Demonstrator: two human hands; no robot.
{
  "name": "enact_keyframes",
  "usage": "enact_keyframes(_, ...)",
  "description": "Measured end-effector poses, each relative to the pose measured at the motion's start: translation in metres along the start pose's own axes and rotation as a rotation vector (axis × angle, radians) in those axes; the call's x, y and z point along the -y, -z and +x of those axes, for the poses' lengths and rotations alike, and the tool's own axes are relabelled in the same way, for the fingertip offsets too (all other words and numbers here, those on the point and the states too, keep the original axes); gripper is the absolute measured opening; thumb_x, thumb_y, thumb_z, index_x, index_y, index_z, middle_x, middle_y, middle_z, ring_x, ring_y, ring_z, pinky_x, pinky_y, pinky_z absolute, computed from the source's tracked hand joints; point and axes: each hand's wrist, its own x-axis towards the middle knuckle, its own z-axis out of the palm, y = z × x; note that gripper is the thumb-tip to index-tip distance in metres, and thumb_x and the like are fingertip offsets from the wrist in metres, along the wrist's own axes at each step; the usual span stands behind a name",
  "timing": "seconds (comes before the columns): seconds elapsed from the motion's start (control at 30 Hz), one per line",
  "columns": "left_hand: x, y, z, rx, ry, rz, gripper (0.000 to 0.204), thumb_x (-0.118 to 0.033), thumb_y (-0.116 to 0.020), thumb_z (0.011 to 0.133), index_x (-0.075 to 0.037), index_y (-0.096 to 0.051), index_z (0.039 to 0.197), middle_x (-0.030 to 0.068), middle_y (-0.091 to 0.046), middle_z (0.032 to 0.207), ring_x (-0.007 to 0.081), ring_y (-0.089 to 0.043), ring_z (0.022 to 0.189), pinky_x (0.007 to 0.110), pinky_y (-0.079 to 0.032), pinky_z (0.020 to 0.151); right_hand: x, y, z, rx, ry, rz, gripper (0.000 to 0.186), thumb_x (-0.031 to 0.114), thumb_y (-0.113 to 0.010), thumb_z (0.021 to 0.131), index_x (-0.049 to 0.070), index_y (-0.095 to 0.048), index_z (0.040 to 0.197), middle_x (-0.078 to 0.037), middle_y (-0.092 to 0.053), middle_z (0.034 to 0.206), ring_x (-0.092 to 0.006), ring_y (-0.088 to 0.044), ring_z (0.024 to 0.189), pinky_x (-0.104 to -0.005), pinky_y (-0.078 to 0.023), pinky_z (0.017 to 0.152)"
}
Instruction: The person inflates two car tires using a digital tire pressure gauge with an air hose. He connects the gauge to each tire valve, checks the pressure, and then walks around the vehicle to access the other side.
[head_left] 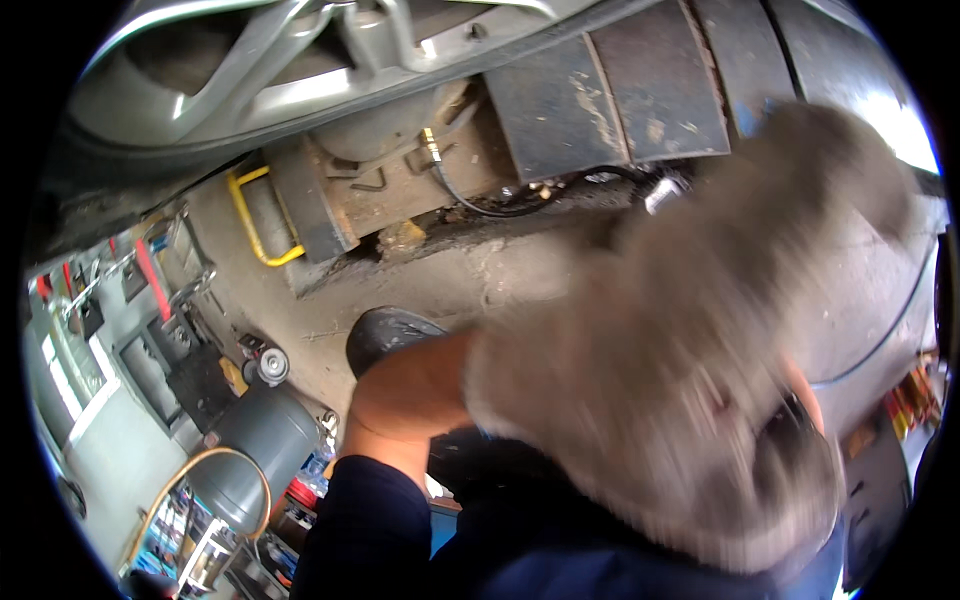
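My left forearm in a navy sleeve comes up from below, and my left hand [610, 390] is covered by a greyish fabric work glove. The glove is smeared by motion and close to the camera, so its fingers cannot be made out. Another blurred grey glove shape [800, 190] reaches to the upper right; it seems to be my right hand, with a strip of bare skin showing lower down beside it. The two shapes overlap, and whether either holds anything is hidden. Beyond them lies a black air hose [480, 207] with a brass fitting [431, 146].
A car wheel [260, 90] with silver spokes fills the top, above dark metal plates [610, 100] and a recessed base with a hex key [370, 182]. A yellow handle [248, 215] sticks out to its left. At lower left stand a grey tank [260, 455] and scattered tools.
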Motion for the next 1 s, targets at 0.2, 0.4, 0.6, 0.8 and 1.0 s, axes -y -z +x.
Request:
enact_keyframes(0.2, -0.014, -0.034, -0.016, 0.081, -0.068, -0.200, 0.061, -0.019, -0.082, 0.071, -0.007, -0.051, 0.122, 0.0115, -0.055, 0.112, 0.0234, -0.060, 0.100, 0.041, -0.056, 0.082, -0.012, -0.012, 0.007, -0.067, 0.063, 0.036, 0.034, 0.028, -0.069, 0.086, 0.006, -0.057, 0.109, -0.023, -0.066, 0.099, -0.0416, -0.065, 0.093, -0.0461, -0.050, 0.079)
enact_keyframes(0.4, -0.020, -0.042, -0.022, 0.096, -0.078, -0.284, 0.059, -0.018, -0.080, 0.072, -0.006, -0.051, 0.121, 0.0119, -0.055, 0.111, 0.0235, -0.060, 0.098, 0.041, -0.056, 0.081, -0.008, -0.005, 0.004, 0.006, -0.052, 0.035, 0.040, 0.021, -0.072, 0.081, 0.003, -0.057, 0.114, -0.022, -0.065, 0.108, -0.0399, -0.063, 0.102, -0.0451, -0.050, 0.084)
enact_keyframes(0.6, -0.017, -0.048, -0.028, 0.086, -0.118, -0.332, 0.056, -0.018, -0.079, 0.073, -0.005, -0.052, 0.121, 0.0124, -0.056, 0.109, 0.0235, -0.060, 0.096, 0.040, -0.056, 0.079, -0.009, -0.008, 0.009, -0.010, -0.019, 0.034, 0.039, 0.023, -0.069, 0.082, 0.002, -0.058, 0.112, -0.023, -0.065, 0.103, -0.0402, -0.064, 0.097, -0.0442, -0.051, 0.081)
enact_keyframes(0.8, -0.020, -0.052, -0.032, 0.087, -0.151, -0.345, 0.054, -0.018, -0.077, 0.074, -0.004, -0.053, 0.120, 0.0128, -0.056, 0.108, 0.0235, -0.061, 0.094, 0.040, -0.056, 0.078, -0.012, -0.010, 0.007, -0.012, -0.014, 0.027, 0.039, 0.022, -0.069, 0.081, 0.003, -0.058, 0.113, -0.023, -0.065, 0.102, -0.0392, -0.065, 0.095, -0.0434, -0.051, 0.080)
enact_keyframes(1.0, -0.021, -0.057, -0.030, 0.096, -0.163, -0.356, 0.052, -0.018, -0.076, 0.075, -0.003, -0.053, 0.119, 0.0133, -0.057, 0.107, 0.0236, -0.061, 0.093, 0.040, -0.056, 0.076, -0.008, -0.008, 0.005, 0.005, -0.034, 0.064, 0.036, 0.021, -0.069, 0.080, 0.003, -0.057, 0.108, -0.022, -0.065, 0.101, -0.0396, -0.065, 0.096, -0.0431, -0.051, 0.080)
